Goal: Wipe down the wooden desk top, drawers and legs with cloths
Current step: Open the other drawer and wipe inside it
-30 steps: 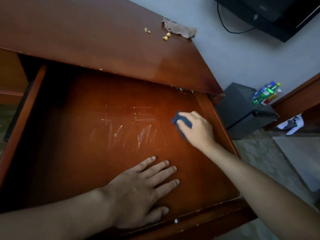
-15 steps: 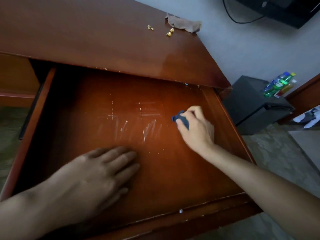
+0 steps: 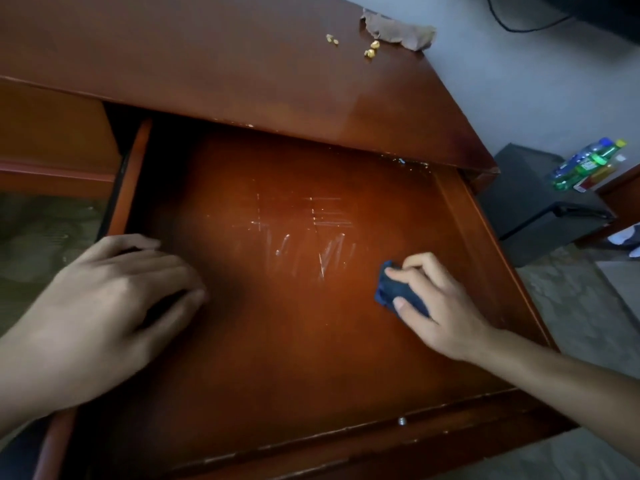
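A wide wooden drawer (image 3: 460, 209) is pulled out from under the desk top (image 3: 207, 64), its scratched floor bare. My right hand (image 3: 436, 306) grips a bunched dark blue cloth (image 3: 398, 294) and presses it on the drawer floor right of the white scratches. My left hand (image 3: 104, 299) hovers over the drawer's left side with loosely curled fingers and holds nothing. A brown cloth (image 3: 398, 29) lies at the desk top's far right corner.
Small yellow crumbs (image 3: 370, 50) lie on the desk top near the brown cloth. A black box (image 3: 540, 206) stands on the floor to the right, with plastic bottles (image 3: 588, 164) beside it. Patterned carpet (image 3: 571, 306) covers the floor.
My right hand slid the blue cloth nearer along the drawer floor. My left hand lifted off the floor, moved left toward the drawer's left side, and its fingers curled.
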A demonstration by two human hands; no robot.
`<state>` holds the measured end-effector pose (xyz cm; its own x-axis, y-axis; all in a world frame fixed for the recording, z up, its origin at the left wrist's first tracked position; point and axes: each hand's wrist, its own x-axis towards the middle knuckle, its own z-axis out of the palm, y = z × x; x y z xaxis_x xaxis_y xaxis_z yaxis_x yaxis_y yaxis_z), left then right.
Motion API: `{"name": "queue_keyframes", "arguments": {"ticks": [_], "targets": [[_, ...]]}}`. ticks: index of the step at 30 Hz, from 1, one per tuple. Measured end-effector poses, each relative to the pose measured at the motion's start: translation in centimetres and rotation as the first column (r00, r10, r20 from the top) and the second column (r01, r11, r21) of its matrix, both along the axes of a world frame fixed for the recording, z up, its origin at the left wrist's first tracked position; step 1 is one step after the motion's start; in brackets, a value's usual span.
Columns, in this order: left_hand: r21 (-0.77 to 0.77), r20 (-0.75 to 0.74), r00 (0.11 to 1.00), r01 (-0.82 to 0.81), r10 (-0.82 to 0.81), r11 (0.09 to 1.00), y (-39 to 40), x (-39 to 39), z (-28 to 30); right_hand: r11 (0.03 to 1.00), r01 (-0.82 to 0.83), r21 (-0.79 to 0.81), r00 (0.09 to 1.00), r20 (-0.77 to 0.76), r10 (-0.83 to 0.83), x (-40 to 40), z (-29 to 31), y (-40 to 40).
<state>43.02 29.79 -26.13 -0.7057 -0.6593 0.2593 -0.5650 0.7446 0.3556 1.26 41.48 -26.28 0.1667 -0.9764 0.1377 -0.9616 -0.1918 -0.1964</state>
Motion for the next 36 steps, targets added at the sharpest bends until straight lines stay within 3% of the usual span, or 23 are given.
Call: {"name": "queue_keyframes", "arguments": {"ticks": [5, 8, 11, 14, 18, 21, 23, 25, 28, 30, 32, 34, 36], "targets": [[-0.031, -0.090, 0.991, -0.106, 0.103, 0.994, 0.8, -0.7, 1.0, 0.910, -0.413, -0.039, 0.910, 0.019, 0.414, 12.3, -0.3, -2.4], [-0.077, -0.039, 0.994, -0.106, 0.103, 0.991, 0.6, -0.6, 1.1, 0.798, -0.599, -0.069, 0.797, 0.040, 0.602, 19.9, -1.2, -3.2], [-0.092, 0.101, 0.994, -0.038, 0.047, 0.995, 0.5, -0.2, 0.7, 0.747, -0.661, -0.073, 0.745, 0.052, 0.665, 19.6, -1.2, -3.2], [-0.058, 0.352, 0.936, 0.027, -0.005, 0.998, 1.0, 0.0, 0.7, 0.826, -0.560, -0.061, 0.828, 0.003, 0.561, 11.9, -1.0, -2.0], [-0.068, 0.520, 0.854, 0.045, -0.003, 0.997, 1.1, -0.3, 0.8, 0.994, -0.096, -0.054, 0.994, -0.065, 0.092, -1.1, -0.4, -1.1], [-0.106, 0.523, 0.853, 0.066, -0.001, 0.992, 1.2, -0.4, 0.9, 0.958, 0.271, -0.088, 0.959, -0.059, -0.277, -5.2, -0.5, -2.3], [-0.118, 0.503, 0.864, 0.061, 0.007, 0.991, 1.3, -0.4, 1.0, 0.914, 0.375, -0.152, 0.917, -0.084, -0.390, -3.2, -0.9, -3.9], [-0.129, 0.482, 0.876, 0.057, 0.012, 0.990, 1.2, -0.4, 1.1, 0.928, 0.321, -0.188, 0.938, -0.075, -0.339, 1.5, -1.2, -4.8], [-0.128, 0.479, 0.878, 0.054, 0.014, 0.990, 1.3, -0.4, 0.8, 0.982, 0.015, -0.187, 0.999, 0.039, -0.008, 9.2, -1.1, -3.1], [-0.121, 0.477, 0.879, 0.052, 0.012, 0.991, 1.3, -0.5, 0.6, 0.951, -0.281, -0.131, 0.954, 0.069, 0.291, 12.3, -0.8, -0.9], [-0.111, 0.470, 0.882, 0.044, 0.014, 0.993, 1.3, -0.5, 0.4, 0.872, -0.482, -0.086, 0.873, 0.039, 0.487, 11.3, -0.3, -1.1], [-0.114, 0.465, 0.885, 0.041, 0.017, 0.993, 1.2, -0.6, 0.3, 0.904, -0.404, -0.136, 0.914, -0.035, 0.403, 7.2, -0.5, -3.6], [-0.118, 0.466, 0.885, 0.044, 0.016, 0.992, 1.1, -0.6, 0.2, 0.970, -0.020, -0.242, 0.997, -0.082, 0.000, 1.7, -0.4, -6.8]]}}
